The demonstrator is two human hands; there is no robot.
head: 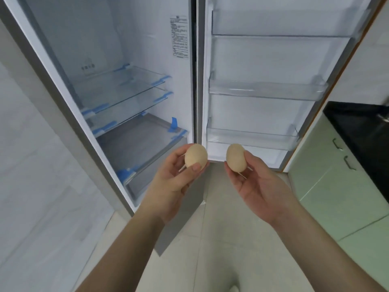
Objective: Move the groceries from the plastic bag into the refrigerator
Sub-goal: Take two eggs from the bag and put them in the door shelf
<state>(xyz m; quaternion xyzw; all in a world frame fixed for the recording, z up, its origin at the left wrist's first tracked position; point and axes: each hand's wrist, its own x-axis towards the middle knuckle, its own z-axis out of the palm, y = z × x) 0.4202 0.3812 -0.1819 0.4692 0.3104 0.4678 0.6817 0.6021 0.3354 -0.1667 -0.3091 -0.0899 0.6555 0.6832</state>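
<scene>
Eggs numbered two, both tan, one in each hand, held side by side but apart in front of the open fridge [147, 49]. Its door [273, 60] stood swung out to the right.

Inside the compartment on the left, two glass shelves [117, 89] were counted, one above the other, with a drawer [139, 142] below them and a second drawer [134, 182] lower still. Strips of blue tape [173, 124] sat on the shelf corners and drawer edges. No food showed on any shelf.

A printed label [179, 36] was fixed to the right inner wall of the compartment; its text was too small and blurred to read.

The left hand [168, 182] was curled partway, palm up, with the left egg [195, 158] pinched between thumb and fingertips, the thumb lying across its lower front.

The right hand [259, 186] was likewise half closed, palm up, gripping the right egg [236, 157] at the fingertips. This egg was level with the lower edge of the door.

Door bins numbered four: a top bin [284, 24], one directly beneath it [273, 51], a third bin [267, 90] and a bottom bin [252, 138], all clear plastic with nothing showing in them.

At far right stood pale green cabinets [328, 175] with two handles [343, 152] under a black counter [362, 131]. No brand name was legible anywhere.
</scene>
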